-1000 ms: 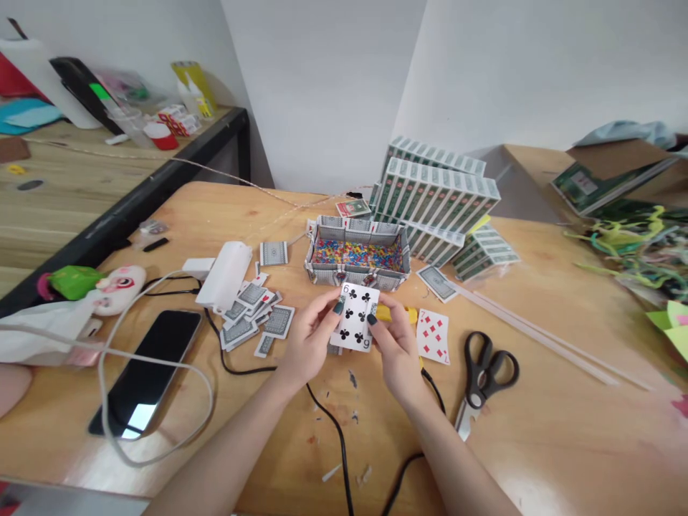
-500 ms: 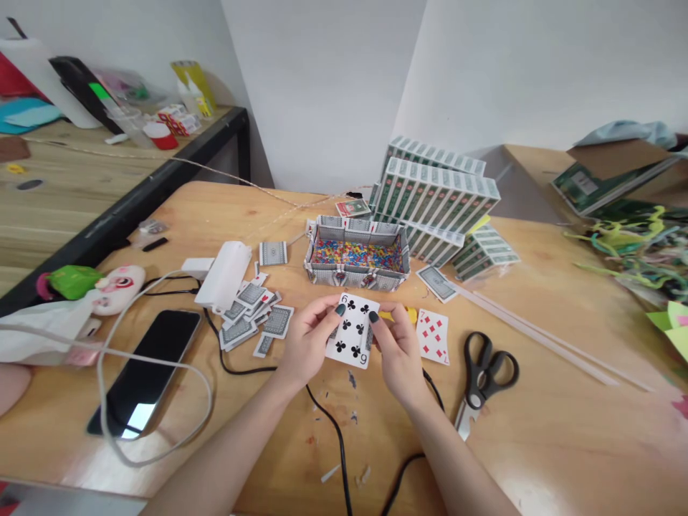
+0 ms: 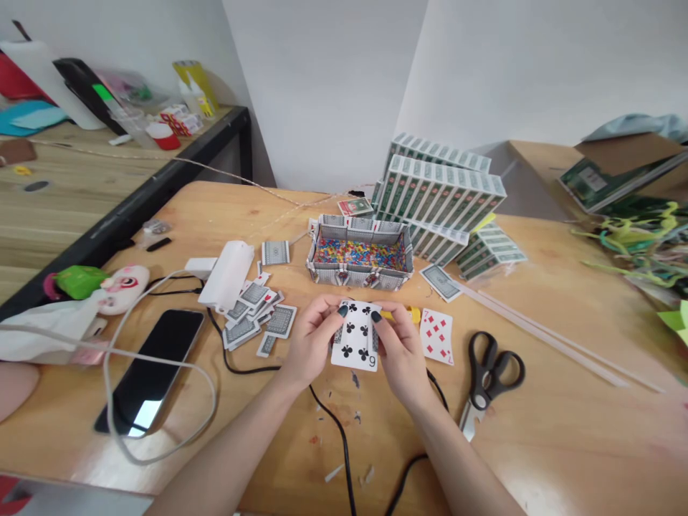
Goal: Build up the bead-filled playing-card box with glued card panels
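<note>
A six of clubs playing card (image 3: 357, 337) is pinched between both hands just above the wooden table (image 3: 537, 401). My left hand (image 3: 310, 338) grips its left edge and my right hand (image 3: 398, 347) grips its right edge, thumbs on the card's top. Just behind the card stands a small box built of folded cards (image 3: 360, 276), filled with coloured beads. A seven of diamonds (image 3: 436, 335) lies face up right of my right hand. A yellow object (image 3: 411, 313) peeks out behind that hand.
Black scissors (image 3: 486, 373) lie to the right. Cut card pieces (image 3: 255, 312), a white device (image 3: 228, 274), a phone (image 3: 153, 369) and cables lie to the left. Stacked card packs (image 3: 441, 197) rise behind the box. Clear sticks (image 3: 542, 333) lie far right.
Both hands have lowered the six of clubs slightly toward me and tilted it flatter. Nothing else on the table has moved.
</note>
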### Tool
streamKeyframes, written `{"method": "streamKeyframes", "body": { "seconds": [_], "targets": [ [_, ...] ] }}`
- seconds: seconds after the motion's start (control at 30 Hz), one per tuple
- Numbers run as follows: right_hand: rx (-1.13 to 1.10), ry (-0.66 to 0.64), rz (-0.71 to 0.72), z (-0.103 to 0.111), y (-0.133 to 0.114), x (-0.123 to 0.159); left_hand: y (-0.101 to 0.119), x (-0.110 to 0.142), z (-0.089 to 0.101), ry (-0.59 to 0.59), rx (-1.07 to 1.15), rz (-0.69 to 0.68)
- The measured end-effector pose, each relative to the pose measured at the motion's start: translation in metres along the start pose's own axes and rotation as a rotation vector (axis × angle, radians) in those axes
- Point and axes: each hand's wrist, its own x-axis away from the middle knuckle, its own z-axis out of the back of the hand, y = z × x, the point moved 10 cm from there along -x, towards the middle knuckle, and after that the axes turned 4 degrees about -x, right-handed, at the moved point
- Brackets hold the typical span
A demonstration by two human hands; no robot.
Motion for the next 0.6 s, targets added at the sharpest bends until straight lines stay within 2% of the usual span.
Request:
{"method": "streamKeyframes", "body": {
  "seconds": [0.13,0.3,0.6],
  "targets": [
    [-0.017,-0.020,-0.015,-0.002,0.001,0.001,0.001,0.000,0.001,0.000,-0.014,-0.032],
    [-0.135,-0.029,-0.071,-0.007,0.006,0.003,0.012,0.002,0.002,0.028,-0.048,-0.099],
    [-0.367,0.009,-0.283,-0.018,0.016,0.007,0.027,0.004,0.006,0.093,-0.136,-0.194]
  ]
}}
